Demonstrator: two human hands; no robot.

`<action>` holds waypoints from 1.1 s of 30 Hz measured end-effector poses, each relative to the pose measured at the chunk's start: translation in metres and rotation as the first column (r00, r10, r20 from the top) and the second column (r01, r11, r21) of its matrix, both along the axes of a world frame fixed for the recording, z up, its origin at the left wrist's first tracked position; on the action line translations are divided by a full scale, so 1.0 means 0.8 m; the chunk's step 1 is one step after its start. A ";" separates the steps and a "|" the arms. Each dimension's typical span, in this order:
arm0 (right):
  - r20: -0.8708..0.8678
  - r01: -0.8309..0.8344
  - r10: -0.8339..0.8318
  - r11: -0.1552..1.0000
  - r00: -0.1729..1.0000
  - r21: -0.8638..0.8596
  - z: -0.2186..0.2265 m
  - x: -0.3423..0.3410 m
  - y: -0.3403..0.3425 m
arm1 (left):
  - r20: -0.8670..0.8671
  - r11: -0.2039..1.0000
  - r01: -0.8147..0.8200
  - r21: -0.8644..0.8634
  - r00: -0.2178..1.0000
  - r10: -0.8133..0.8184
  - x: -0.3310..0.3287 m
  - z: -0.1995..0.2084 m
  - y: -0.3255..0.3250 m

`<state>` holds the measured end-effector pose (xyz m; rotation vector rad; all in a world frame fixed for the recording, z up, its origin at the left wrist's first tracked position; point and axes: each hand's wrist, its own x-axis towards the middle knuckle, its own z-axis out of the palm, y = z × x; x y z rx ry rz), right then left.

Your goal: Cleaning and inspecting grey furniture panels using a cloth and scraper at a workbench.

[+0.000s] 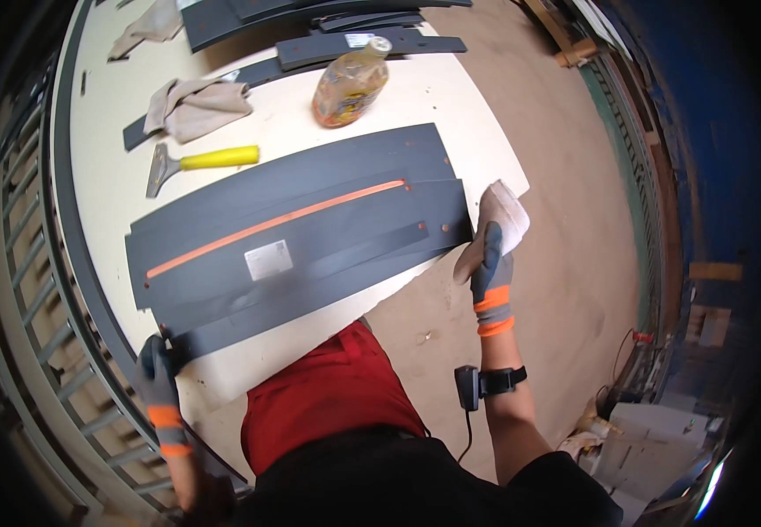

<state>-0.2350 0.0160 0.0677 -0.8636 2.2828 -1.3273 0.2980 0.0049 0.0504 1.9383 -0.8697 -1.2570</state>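
Dark grey panels (337, 259) lie overlapped on the white table, with a pale label and a long orange strip on their faces. My left hand (154, 364), in a grey glove with orange bands, grips the near left corner of the nearest panel. Beyond the panels' right end, my right hand (489, 263), gloved alike, is closed round a beige cloth (505, 220). A scraper (218, 158) with a yellow handle rests behind the panels. To its right stands a clear plastic bottle (345, 92) with a white cap and some orange-brown liquid.
A crumpled cloth (196, 107) lies over a narrow dark strip, and another cloth (150, 31) is farther back. More dark panels (257, 22) are stacked at the far end. A metal roller conveyor (47, 342) runs along the left of the white table (104, 114).
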 end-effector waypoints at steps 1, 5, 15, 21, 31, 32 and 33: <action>0.018 -0.021 0.020 0.999 1.000 0.049 0.006 0.008 -0.001 | 0.253 0.979 0.068 -0.190 0.967 -0.018 0.012 -0.005 0.010; 0.031 -0.421 0.423 0.887 0.906 0.192 -0.008 0.129 -0.048 | 0.693 0.555 0.703 -0.444 0.662 -0.285 -0.125 0.057 -0.064; -0.474 -0.205 0.374 0.906 0.797 0.371 -0.019 0.099 -0.073 | 0.930 0.542 0.838 0.051 0.158 -0.332 -0.264 0.021 -0.152; -0.532 -0.713 0.742 0.624 0.409 0.321 -0.008 0.217 -0.058 | 0.948 0.511 0.853 0.105 0.070 -0.311 -0.257 0.015 -0.154; -0.577 -0.189 0.477 0.853 0.663 0.487 0.003 0.128 -0.135 | 0.885 0.557 0.830 -0.031 0.281 -0.370 -0.258 0.032 -0.159; -0.547 -0.289 0.541 0.828 0.639 0.481 0.005 0.152 -0.138 | 0.890 0.590 0.807 -0.024 0.285 -0.355 -0.255 0.028 -0.159; -0.518 -0.382 0.601 0.794 0.609 0.472 0.004 0.178 -0.140 | 0.886 0.562 0.825 -0.062 0.305 -0.350 -0.252 0.019 -0.159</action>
